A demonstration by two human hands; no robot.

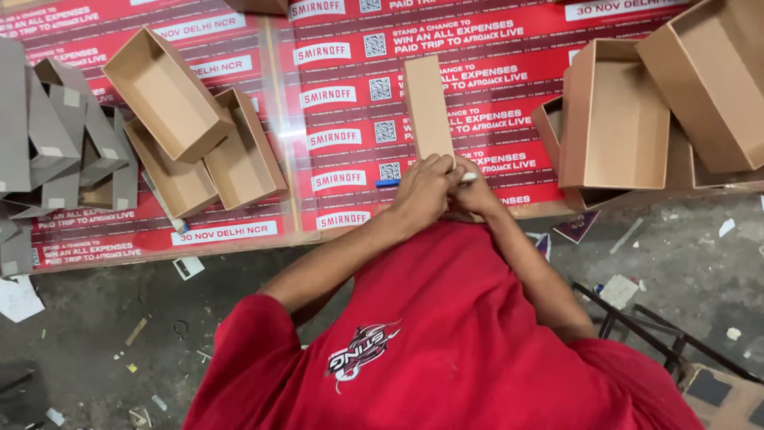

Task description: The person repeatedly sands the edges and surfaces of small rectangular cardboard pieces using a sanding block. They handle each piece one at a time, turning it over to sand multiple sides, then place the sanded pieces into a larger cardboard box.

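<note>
My table [334, 231], covered in red printed sheeting, carries finished open brown cardboard boxes at ten o'clock [171, 91] and two o'clock [621, 119]. The flat brown cardboard strip [428, 107] at twelve is unfolded. My left hand [422, 191] grips its near end; my right hand [476, 191] pinches a white-capped blue pen [390, 182].

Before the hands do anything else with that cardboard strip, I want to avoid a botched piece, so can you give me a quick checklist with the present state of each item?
1. Both hands on the strip: left hand and right hand meet at the near end of the cardboard strip. Ok.
2. Strip lying flat on the red printed table cover: ok.
3. Space around the strip free of boxes: ok.
4. Blue pen within reach beside the left hand: ok.
5. What the fingers grip: cannot tell.
6. Open brown boxes nearby: ok.
</note>
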